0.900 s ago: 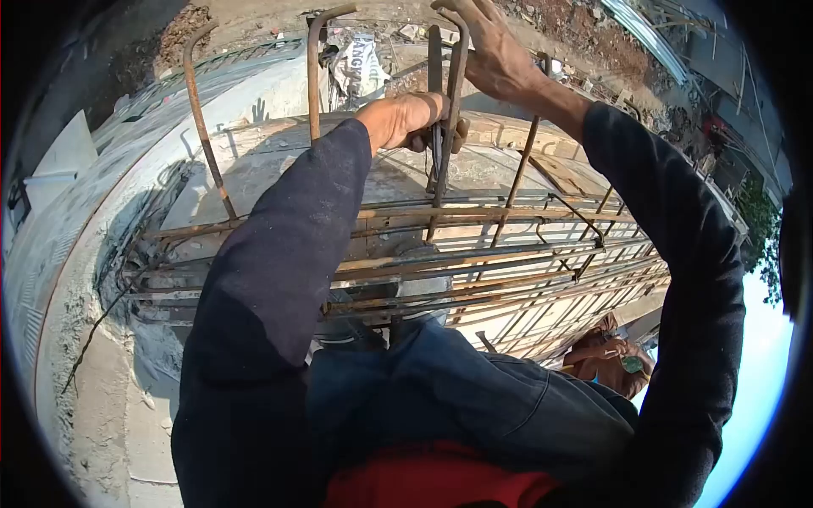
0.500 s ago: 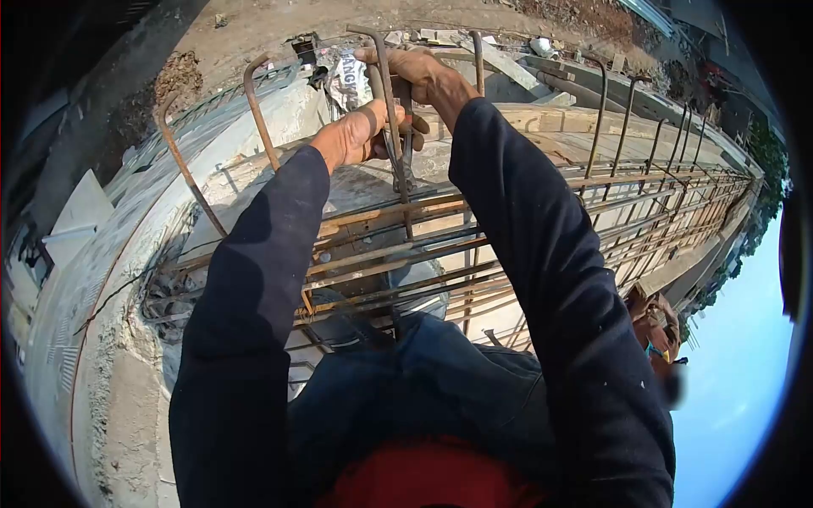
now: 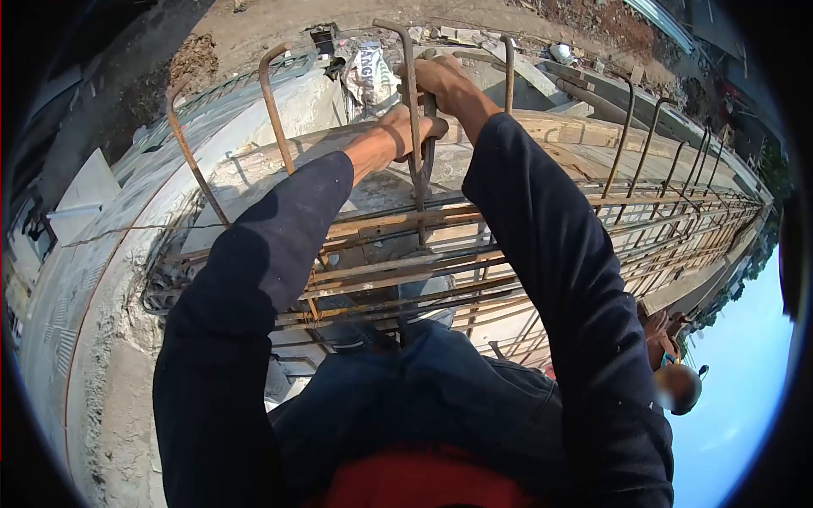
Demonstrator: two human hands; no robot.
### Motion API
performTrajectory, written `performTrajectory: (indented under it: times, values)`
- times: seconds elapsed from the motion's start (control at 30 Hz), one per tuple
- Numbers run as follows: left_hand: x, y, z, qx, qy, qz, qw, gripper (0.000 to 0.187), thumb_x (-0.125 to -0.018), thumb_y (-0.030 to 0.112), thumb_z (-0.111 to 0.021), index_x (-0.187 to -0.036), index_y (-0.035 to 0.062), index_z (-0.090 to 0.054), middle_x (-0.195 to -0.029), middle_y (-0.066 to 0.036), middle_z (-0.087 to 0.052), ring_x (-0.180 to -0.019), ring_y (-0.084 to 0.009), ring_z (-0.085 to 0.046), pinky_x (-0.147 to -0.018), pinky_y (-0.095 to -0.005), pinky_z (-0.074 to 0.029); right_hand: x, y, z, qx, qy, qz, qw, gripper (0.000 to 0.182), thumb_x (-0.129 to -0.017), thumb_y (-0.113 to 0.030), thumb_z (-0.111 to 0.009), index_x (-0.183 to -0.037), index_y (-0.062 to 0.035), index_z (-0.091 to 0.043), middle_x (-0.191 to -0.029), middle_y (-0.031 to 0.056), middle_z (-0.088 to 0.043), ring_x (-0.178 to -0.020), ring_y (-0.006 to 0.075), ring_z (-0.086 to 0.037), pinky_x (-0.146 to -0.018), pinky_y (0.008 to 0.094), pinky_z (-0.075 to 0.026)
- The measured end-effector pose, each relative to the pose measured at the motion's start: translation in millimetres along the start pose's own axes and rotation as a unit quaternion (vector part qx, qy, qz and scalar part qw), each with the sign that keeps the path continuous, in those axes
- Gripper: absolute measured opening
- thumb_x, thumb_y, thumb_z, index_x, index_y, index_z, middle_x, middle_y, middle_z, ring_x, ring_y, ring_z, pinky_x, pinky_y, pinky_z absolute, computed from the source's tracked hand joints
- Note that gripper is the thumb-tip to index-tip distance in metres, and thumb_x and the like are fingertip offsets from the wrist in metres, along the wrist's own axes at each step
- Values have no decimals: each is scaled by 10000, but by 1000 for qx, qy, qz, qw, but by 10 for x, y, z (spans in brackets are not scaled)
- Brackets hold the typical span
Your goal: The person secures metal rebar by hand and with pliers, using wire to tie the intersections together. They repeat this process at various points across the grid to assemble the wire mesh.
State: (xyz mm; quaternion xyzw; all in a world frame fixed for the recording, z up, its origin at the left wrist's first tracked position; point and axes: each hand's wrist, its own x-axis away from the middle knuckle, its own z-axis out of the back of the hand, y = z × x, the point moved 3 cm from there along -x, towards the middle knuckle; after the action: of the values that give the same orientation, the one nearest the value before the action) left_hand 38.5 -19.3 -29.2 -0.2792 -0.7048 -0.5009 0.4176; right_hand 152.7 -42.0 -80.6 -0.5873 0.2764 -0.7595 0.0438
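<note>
Left hand (image 3: 398, 134) has fingers clenched round long dark metal tool (image 3: 428, 154) beside brown hooked steel bar (image 3: 413, 103); right hand (image 3: 446, 83) above, fingers bent, hold unclear.

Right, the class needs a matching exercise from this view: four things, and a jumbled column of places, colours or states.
1. Right hand
2. Left hand
3. Sack
4. Metal bar by the hands

A. White, with printed letters
B. Lower hand in the picture
C. Bent over at its top
D. Higher hand in the picture

Pairs: 1-D; 2-B; 3-A; 4-C
</note>
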Motion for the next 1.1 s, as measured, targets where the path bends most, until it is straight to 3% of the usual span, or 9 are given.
performTrajectory:
  times: [0.17, 0.23, 0.33, 0.37, 0.53, 0.6, 0.7, 0.83, 1.1]
  values:
    - [-101, -72, -51, 151, -102, 25, 983, 269, -741, 322, -630, -751, 54, -606, -604, -52, -554, -411, -140, -480, -361, -257, -262, 65, -161, -6, -166, -20, -99, 981, 352, -853, -273, -549, -1061, 9, -584, -727, 55, -509, -547, 181, -502, -547, 343, -499]
    - [-56, -1, -57, 178, -80, 19, 981, 250, -737, 299, -668, -773, 56, -619, -615, -55, -564, -454, -148, -529, -381, -267, -349, -44, -234, 2, 98, 24, -7, 995, 338, -824, -302, -539, -898, 21, -601, -762, 123, -578, -607, 234, -575, -559, 377, -493]
    - [-9, -11, -32, 173, 2, -4, 985, 292, -797, 310, -716, -765, 29, -644, -635, -81, -619, -498, -185, -590, -421, -312, -451, -80, -356, -146, 440, 83, 198, 872, 501, -824, -419, -526, -843, 70, -630, -815, 256, -649, -751, 348, -658, -652, 447, -490]
    - [51, 47, 5, 137, -7, -10, 990, 281, -807, 285, -711, -776, 13, -648, -662, -101, -639, -521, -192, -610, -435, -325, -470, 107, -394, -124, 329, 147, 95, 928, 589, -816, -506, -524, -880, 65, -654, -829, 292, -646, -820, 405, -655, -729, 475, -479]
    - [97, 149, 15, 188, -80, -78, 976, 176, -818, 111, -614, -843, -56, -662, -728, -182, -677, -556, -236, -658, -485, -348, -532, 244, -485, 27, 343, 179, 115, 915, 671, -815, -573, -517, -921, 79, -638, -926, 268, -658, -902, 377, -634, -783, 465, -472]
    - [-90, 110, -107, 212, -163, -110, 957, 168, -814, 116, -617, -837, -50, -636, -743, -162, -666, -594, -246, -671, -518, -333, -544, 345, -420, 233, 238, 370, 187, 879, 603, -799, -514, -565, -737, 82, -630, -693, 229, -636, -666, 384, -622, -679, 453, -490]
    - [-148, 149, -207, 167, -202, -90, 961, 156, -821, 112, -605, -849, -40, -627, -736, -147, -658, -600, -243, -667, -524, -330, -540, 559, -430, 295, 122, 217, -14, 968, 631, -895, -539, -447, -1018, 59, -604, -897, 219, -654, -834, 318, -612, -743, 445, -453]
    - [-162, 109, -234, 179, -206, -78, 959, 215, -865, 138, -580, -903, -59, -654, -779, -142, -680, -607, -231, -673, -524, -335, -531, 430, -330, 370, 326, 225, -10, 918, 612, -946, -507, -339, -946, 52, -590, -862, 199, -645, -824, 297, -610, -689, 402, -442]
    - [-206, 102, -317, 201, -271, -65, 939, 157, -858, 153, -618, -864, -4, -628, -727, -97, -643, -627, -201, -656, -558, -317, -514, 790, -374, 310, 31, 229, -33, 972, 493, -862, -513, -585, -772, -28, -590, -716, 63, -534, -657, 145, -484, -602, 334, -389]
